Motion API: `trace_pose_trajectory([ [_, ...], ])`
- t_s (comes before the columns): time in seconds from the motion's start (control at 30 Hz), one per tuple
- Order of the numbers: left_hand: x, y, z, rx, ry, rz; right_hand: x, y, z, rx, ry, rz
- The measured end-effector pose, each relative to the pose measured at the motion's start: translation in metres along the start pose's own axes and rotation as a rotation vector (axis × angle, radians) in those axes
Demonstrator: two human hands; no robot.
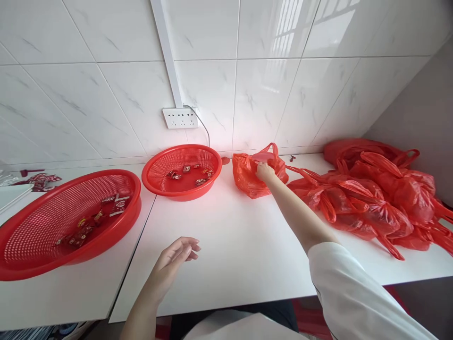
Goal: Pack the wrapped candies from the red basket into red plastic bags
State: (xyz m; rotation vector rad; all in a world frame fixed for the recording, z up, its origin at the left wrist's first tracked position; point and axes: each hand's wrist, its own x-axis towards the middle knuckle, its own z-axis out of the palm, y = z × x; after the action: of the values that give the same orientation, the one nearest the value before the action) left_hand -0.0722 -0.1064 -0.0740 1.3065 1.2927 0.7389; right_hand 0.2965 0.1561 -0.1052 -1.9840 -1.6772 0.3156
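My right hand (pixel 264 171) reaches forward across the white table (pixel 230 255) and is closed on the top of a small red plastic bag (pixel 249 178) standing near the wall. My left hand (pixel 175 257) hovers low over the table's near side, fingers loosely curled and apart, holding nothing. A small round red basket (pixel 161 178) with a few wrapped candies stands left of the bag. A larger red basket (pixel 31 245) with several candies sits at the far left.
A heap of filled red plastic bags (pixel 375 198) covers the table's right side. A wall socket (pixel 180 118) with a cable is on the tiled wall. Red packets (pixel 42 180) and a white tray edge (pixel 10 194) lie far left.
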Motion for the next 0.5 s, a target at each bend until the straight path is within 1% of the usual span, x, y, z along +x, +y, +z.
trace_pose_trajectory([
  [0.07, -0.003, -0.004, -0.005, -0.007, 0.025, -0.015, 0.003, 0.001, 0.008, -0.006, 0.018, 0.077],
  [0.13, -0.004, -0.008, -0.009, -0.018, 0.044, -0.028, 0.005, 0.004, 0.007, 0.009, 0.054, 0.091],
  [0.2, -0.004, -0.010, -0.012, -0.028, 0.059, -0.039, 0.006, 0.006, -0.001, 0.045, 0.127, 0.054],
  [0.27, -0.001, -0.010, -0.012, -0.038, 0.061, -0.050, 0.006, 0.008, -0.015, 0.097, 0.216, -0.002],
  [0.37, 0.006, -0.007, -0.008, -0.058, 0.026, -0.049, 0.004, 0.007, -0.035, 0.165, 0.311, -0.060],
  [0.43, 0.012, -0.004, -0.003, -0.070, -0.001, -0.029, 0.001, 0.006, -0.042, 0.186, 0.288, -0.101],
  [0.5, 0.016, -0.002, 0.003, -0.071, -0.028, -0.003, -0.004, 0.003, -0.040, 0.186, 0.199, -0.143],
])
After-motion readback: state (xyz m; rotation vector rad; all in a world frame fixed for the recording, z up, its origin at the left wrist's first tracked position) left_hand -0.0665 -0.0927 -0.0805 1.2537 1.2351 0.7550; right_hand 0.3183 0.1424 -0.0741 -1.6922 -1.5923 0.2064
